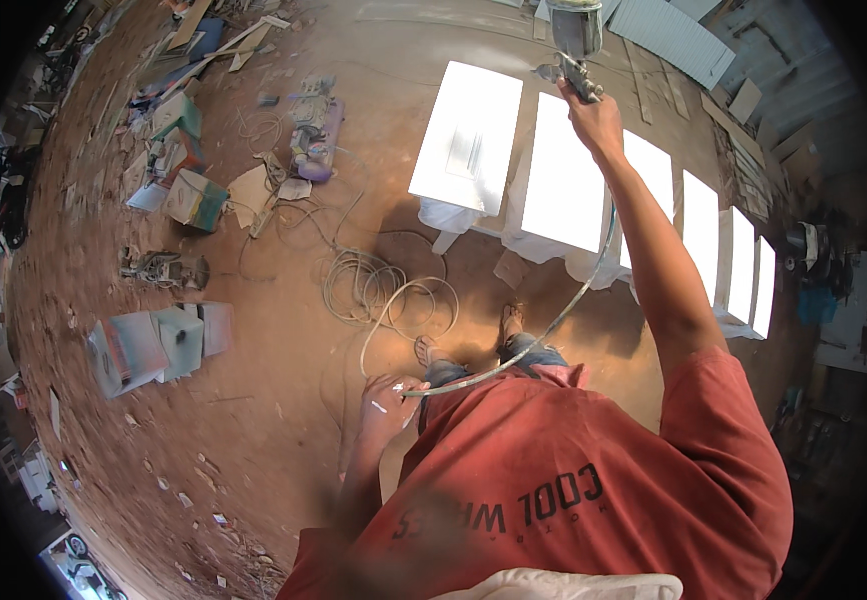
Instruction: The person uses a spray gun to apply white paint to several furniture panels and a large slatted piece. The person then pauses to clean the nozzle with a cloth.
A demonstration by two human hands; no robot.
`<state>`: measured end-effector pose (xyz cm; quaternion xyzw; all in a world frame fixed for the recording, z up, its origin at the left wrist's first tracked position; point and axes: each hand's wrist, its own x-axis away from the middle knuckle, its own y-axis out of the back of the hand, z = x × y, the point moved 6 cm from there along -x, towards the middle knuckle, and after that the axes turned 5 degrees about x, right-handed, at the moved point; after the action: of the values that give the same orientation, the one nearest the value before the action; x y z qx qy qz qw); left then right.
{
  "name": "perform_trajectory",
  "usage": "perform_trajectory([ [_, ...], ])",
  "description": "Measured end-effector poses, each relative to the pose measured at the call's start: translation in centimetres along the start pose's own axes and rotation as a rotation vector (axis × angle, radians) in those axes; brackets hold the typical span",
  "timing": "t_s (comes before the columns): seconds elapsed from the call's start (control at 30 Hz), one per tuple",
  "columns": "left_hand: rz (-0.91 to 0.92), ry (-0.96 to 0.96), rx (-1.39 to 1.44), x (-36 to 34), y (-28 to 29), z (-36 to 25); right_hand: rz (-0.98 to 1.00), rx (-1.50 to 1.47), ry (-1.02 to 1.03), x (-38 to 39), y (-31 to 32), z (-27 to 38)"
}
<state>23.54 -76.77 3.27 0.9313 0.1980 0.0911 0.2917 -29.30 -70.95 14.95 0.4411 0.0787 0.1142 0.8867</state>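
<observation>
My right hand [595,122], at the end of an outstretched arm, is closed round the grip of a paint spray gun [575,76] with a metal cup [577,28] on top. Beneath and beside it stands a row of several bright white panels [565,185], wrapped in pale plastic along their lower sides. Near my waist, my left hand [389,400] is wrapped round a pale air hose [483,378]. From there the hose curves up along the right arm toward the gun, and its other end runs to loose coils on the ground.
Hose coils [358,285] lie on the dirt floor ahead of my feet. A purple air compressor [316,140] stands farther left. Paint-stained containers [133,352] sit at the left, with more boxes [196,198] beyond. Corrugated sheets [668,40] and planks lie at the far right.
</observation>
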Motion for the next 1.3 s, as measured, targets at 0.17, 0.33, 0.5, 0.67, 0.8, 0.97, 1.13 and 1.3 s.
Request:
perform_trajectory([
  [0.17,-0.004,0.018,0.012,0.5,0.4,0.5,0.078,-0.03,0.057,3.9,-0.4,1.5],
  [0.33,0.035,0.002,-0.006,0.6,0.9,0.7,0.251,-0.111,0.075,11.0,-0.6,0.1],
  [0.5,0.082,-0.034,-0.025,0.4,1.1,0.8,0.428,-0.065,-0.013,19.2,0.9,-1.4],
  [0.67,0.175,-0.048,-0.039,0.0,0.4,0.7,0.409,-0.247,0.022,25.7,0.7,-5.0],
  [0.8,0.285,-0.039,-0.023,0.0,-0.5,0.4,0.231,-0.093,0.115,29.7,-2.6,-6.3],
  [0.97,0.303,-0.069,-0.075,1.1,-1.9,-1.3,0.059,-0.119,0.186,32.6,-2.9,-11.2],
  [1.13,0.286,-0.02,-0.132,4.4,-4.3,-2.3,-0.054,-0.146,0.177,35.2,1.4,-17.8],
  [1.3,0.319,-0.057,-0.204,7.0,-8.4,-5.1,-0.128,-0.299,0.058,38.1,4.5,-24.5],
])
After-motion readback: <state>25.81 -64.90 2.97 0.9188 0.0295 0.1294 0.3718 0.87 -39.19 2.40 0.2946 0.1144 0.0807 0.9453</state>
